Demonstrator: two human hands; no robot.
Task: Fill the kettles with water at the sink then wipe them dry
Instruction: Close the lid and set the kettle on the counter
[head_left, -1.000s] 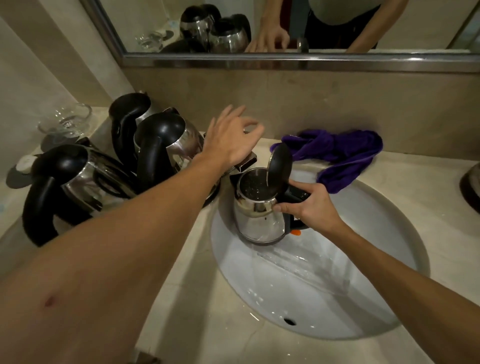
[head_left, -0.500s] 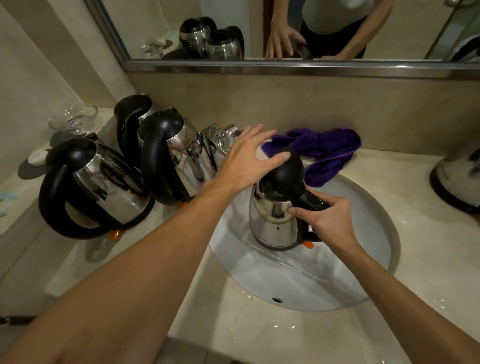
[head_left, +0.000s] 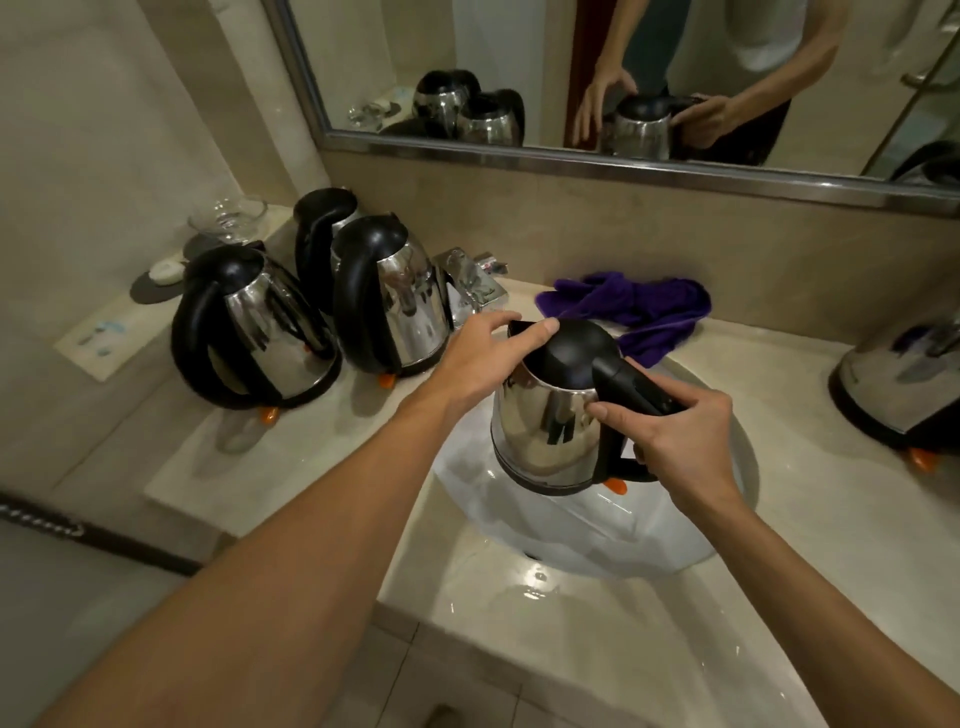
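One steel kettle (head_left: 550, 421) is held above the white sink (head_left: 597, 540), its black lid (head_left: 569, 351) down. Its black handle (head_left: 631, 387) is grasped by the curled fingers of the right hand (head_left: 675, 441). The left hand (head_left: 483, 353) is laid against the spout side, its thumb pressed on the lid's front edge and its fingers curved loosely round the rim. Three more kettles (head_left: 260, 332) are stood on the counter (head_left: 322, 447), to the left of the left hand's fingers. A purple cloth (head_left: 639, 309) is seen lying just beyond the fingertips, against the wall. A fifth kettle (head_left: 904, 384) is set well to the right of the right hand.
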